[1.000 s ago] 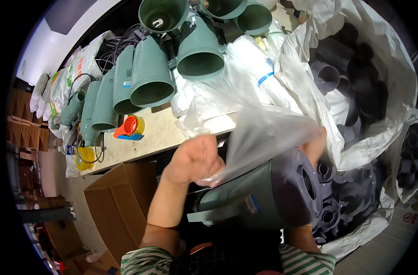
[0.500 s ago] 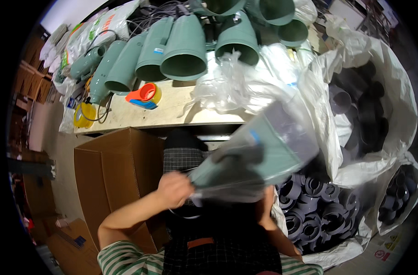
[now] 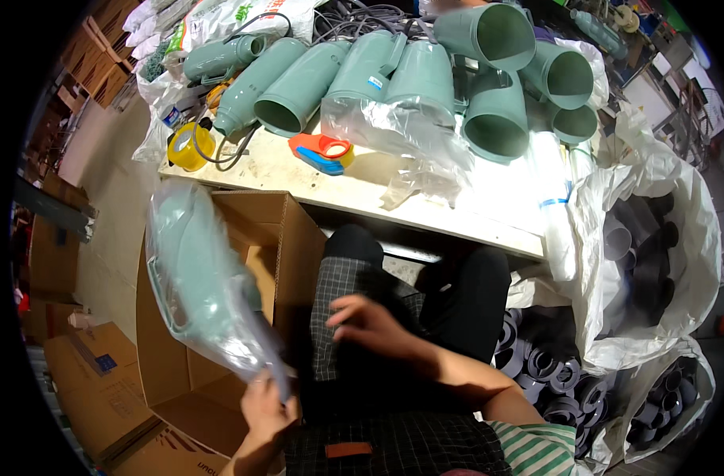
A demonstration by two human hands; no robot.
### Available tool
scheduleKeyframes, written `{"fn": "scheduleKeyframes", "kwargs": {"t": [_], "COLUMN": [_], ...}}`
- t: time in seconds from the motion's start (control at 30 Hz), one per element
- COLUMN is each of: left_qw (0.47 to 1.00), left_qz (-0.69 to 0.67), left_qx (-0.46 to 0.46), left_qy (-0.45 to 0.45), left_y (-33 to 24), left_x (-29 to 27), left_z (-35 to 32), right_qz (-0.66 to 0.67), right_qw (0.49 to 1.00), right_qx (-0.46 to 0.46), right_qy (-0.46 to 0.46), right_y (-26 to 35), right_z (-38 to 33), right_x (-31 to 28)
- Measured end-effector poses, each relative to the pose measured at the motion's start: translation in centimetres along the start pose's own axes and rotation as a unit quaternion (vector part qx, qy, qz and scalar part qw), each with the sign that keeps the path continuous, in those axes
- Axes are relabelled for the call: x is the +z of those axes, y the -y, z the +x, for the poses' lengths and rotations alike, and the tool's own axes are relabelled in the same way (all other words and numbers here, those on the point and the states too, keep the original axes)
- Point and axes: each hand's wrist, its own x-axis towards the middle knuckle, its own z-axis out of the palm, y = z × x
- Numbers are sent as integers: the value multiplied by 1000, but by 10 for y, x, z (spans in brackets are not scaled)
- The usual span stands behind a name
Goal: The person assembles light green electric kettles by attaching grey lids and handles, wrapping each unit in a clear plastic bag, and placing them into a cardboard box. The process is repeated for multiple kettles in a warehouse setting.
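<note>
while the left hand [image 3: 264, 408] pinches the lower end of a clear plastic bag [image 3: 207, 289] holding a green jug, that bag hangs over the open cardboard box [image 3: 219, 373] beside the person's knee. the right hand [image 3: 370, 324] hovers empty over the lap, fingers loosely spread, apart from the bag. more green jugs [image 3: 425, 79] lie on the table [image 3: 362, 186].

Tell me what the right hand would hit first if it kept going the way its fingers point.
The right hand points left, fingers spread above the lap. Going straight on, it would probably first meet the side flap of the open cardboard box, then the bagged green pitcher held by the left hand. Depth is uncertain.
</note>
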Motion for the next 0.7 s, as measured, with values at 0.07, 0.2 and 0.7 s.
{"fn": "scheduleKeyframes", "kwargs": {"t": [0.07,0.2,0.7], "left_qw": [990,968,906], "left_qz": [68,150,-27], "left_qx": [-105,-198,-377], "left_qy": [-72,-35,193], "left_y": [25,80,174], "left_x": [4,30,193], "left_z": [-1,-9,-178], "right_qz": [-12,-279,-321], "right_qw": [981,843,598], "right_qx": [-33,-205,-225], "right_qy": [-193,-412,-699], "right_y": [9,120,358], "right_z": [13,38,259], "right_x": [-41,-144,-342]}}
